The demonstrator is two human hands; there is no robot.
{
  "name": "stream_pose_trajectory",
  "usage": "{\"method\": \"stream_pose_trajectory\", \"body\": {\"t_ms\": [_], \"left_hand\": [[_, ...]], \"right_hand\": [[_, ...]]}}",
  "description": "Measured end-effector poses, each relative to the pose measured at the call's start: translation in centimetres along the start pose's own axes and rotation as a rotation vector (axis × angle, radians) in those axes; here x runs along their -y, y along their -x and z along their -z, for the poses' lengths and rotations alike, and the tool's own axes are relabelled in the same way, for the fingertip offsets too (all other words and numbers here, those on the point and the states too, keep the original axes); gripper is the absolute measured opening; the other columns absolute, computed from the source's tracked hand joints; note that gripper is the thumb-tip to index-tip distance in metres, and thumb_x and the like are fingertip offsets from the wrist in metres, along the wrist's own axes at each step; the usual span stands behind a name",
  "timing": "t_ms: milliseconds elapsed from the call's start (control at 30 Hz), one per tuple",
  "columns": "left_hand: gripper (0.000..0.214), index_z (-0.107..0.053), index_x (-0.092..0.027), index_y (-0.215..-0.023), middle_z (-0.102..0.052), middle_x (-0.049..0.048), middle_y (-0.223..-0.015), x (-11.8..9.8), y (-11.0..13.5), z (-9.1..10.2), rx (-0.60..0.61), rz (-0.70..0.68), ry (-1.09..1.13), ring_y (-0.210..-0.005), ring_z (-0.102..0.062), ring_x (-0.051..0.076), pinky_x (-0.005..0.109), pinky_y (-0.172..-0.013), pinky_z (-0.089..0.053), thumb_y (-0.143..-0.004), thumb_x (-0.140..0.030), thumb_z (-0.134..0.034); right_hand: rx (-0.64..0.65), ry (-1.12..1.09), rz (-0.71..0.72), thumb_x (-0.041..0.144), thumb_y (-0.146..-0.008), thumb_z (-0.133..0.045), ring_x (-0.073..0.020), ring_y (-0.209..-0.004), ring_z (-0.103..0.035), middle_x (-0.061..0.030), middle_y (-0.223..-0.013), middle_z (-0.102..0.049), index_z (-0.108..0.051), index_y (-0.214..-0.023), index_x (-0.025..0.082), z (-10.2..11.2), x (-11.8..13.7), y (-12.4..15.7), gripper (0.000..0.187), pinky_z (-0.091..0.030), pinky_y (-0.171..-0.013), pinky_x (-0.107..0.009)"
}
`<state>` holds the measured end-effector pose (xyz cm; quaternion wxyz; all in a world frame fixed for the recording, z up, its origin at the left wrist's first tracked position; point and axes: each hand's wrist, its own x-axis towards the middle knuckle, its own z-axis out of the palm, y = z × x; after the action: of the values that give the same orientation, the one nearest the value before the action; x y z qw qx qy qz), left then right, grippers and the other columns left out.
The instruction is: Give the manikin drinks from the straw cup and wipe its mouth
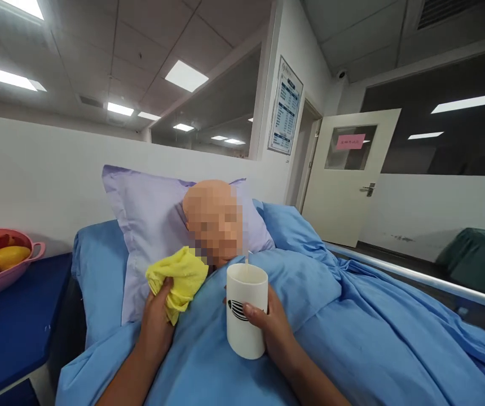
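Pinching a crumpled yellow cloth (pixel 185 276) in our left grip (pixel 158 310), we clasp a smooth, cylindrical white cup (pixel 245 338), black-striped, in our right grip (pixel 276 327); wrinkled blue bedding (pixel 195 361) below.

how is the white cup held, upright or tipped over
Upright, or nearly so: the white cup has its rim on top and base below, gripped by the right hand. How full it is, I cannot tell.

I'm seeing a care-training room: manikin (pixel 211 194) in railed bed (pixel 352 338), wall chart (pixel 285 107), glazed partition (pixel 212 107); pink door sign (pixel 351 141) too blurred to read reliably.
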<state>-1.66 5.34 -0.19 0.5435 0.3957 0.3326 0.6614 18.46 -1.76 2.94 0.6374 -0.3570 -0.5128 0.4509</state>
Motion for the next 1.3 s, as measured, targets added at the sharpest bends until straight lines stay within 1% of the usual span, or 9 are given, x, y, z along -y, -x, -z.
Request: {"method": "stream_pose_trajectory", "body": {"t_ms": [67,167,267,400,600,867,1033,1133,1300], "left_hand": [[0.049,-0.055,-0.021,-0.131,-0.07,0.0091,-0.121,-0.6,0.0,-0.2,0.102,0.121,0.11,-0.104,-0.07,0.026,0.043,-0.09,-0.059,-0.09,-0.049,-0.055],[0.052,-0.055,-0.019,-0.131,-0.068,0.0114,-0.124,-1.3,0.3,-0.4,0.177,0.31,0.173,-0.111,-0.067,0.029,0.044,-0.096,-0.057,-0.089,-0.049,-0.056],[0.051,-0.056,-0.018,-0.13,-0.069,0.0122,-0.123,-1.4,0.5,-0.3,0.242,0.399,0.21,-0.113,-0.066,0.029,0.045,-0.097,-0.056,-0.089,-0.049,-0.057],[0.047,-0.06,-0.017,-0.126,-0.071,0.0128,-0.118,-0.8,0.6,-0.1,0.283,0.403,0.243,-0.114,-0.065,0.03,0.044,-0.099,-0.055,-0.087,-0.043,-0.063],[0.044,-0.063,-0.014,-0.121,-0.071,0.0133,-0.119,-0.5,1.2,-0.6,0.217,0.335,0.265,-0.114,-0.065,0.03,0.043,-0.101,-0.053,-0.082,-0.031,-0.07],[0.047,-0.061,-0.014,-0.123,-0.069,0.0142,-0.122,-0.5,1.5,-0.6,0.21,0.262,0.244,-0.117,-0.063,0.03,0.042,-0.104,-0.049,-0.082,-0.035,-0.071],[0.049,-0.061,-0.013,-0.123,-0.069,0.0156,-0.123,-0.4,1.7,-0.4,0.209,0.258,0.272,-0.119,-0.062,0.03,0.042,-0.105,-0.048,-0.081,-0.037,-0.072],[0.049,-0.061,-0.013,-0.123,-0.068,0.0155,-0.123,-0.6,1.7,-0.5,0.219,0.266,0.32,-0.12,-0.061,0.03,0.042,-0.106,-0.047,-0.082,-0.036,-0.072],[0.05,-0.059,-0.012,-0.125,-0.068,0.0162,-0.125,-1.0,1.7,-0.6,0.237,0.305,0.388,-0.121,-0.06,0.03,0.042,-0.107,-0.046,-0.082,-0.033,-0.071]], "right_hand": [[0.008,0.033,-0.004,0.055,-0.062,-0.08,-0.0236,-0.074,-0.065,-0.0085,-0.088,-0.071,-0.063,-0.113,0.02,0.2,-0.1,0.0,0.065,-0.053,-0.061,-0.033],[0.016,0.078,-0.013,0.055,-0.063,-0.079,-0.0241,-0.076,-0.065,-0.0079,-0.087,-0.07,-0.063,-0.114,0.02,0.4,-0.3,0.0,0.065,-0.053,-0.061,-0.033],[0.032,0.098,-0.036,0.056,-0.061,-0.08,-0.0251,-0.076,-0.065,-0.0083,-0.086,-0.07,-0.064,-0.112,0.02,0.5,-0.4,-0.1,0.065,-0.053,-0.058,-0.033],[0.021,0.092,-0.053,0.059,-0.06,-0.08,-0.0267,-0.077,-0.067,-0.0095,-0.087,-0.071,-0.064,-0.11,0.021,0.6,-0.4,-0.1,0.065,-0.053,-0.056,-0.032],[0.059,0.112,-0.042,0.057,-0.061,-0.081,-0.0283,-0.085,-0.067,-0.0117,-0.096,-0.072,-0.063,-0.117,0.021,0.5,-0.1,-0.3,0.068,-0.053,-0.058,-0.032],[0.044,0.096,-0.047,0.054,-0.066,-0.079,-0.0246,-0.08,-0.067,-0.0087,-0.093,-0.071,-0.062,-0.118,0.021,0.3,0.0,-0.4,0.064,-0.052,-0.058,-0.03],[0.0,0.082,-0.055,0.054,-0.065,-0.08,-0.0253,-0.084,-0.066,-0.008,-0.095,-0.071,-0.061,-0.12,0.02,-0.6,1.0,0.0,0.067,-0.054,-0.067,-0.033],[-0.007,0.033,-0.067,0.055,-0.069,-0.077,-0.0253,-0.083,-0.067,-0.008,-0.094,-0.072,-0.06,-0.121,0.02,-0.9,1.3,-0.2,0.065,-0.054,-0.07,-0.035],[-0.045,-0.107,-0.111,0.055,-0.079,-0.069,-0.0265,-0.09,-0.068,-0.011,-0.109,-0.071,-0.059,-0.123,0.02,-0.9,1.6,-0.7,0.058,-0.054,-0.07,-0.034]]}}
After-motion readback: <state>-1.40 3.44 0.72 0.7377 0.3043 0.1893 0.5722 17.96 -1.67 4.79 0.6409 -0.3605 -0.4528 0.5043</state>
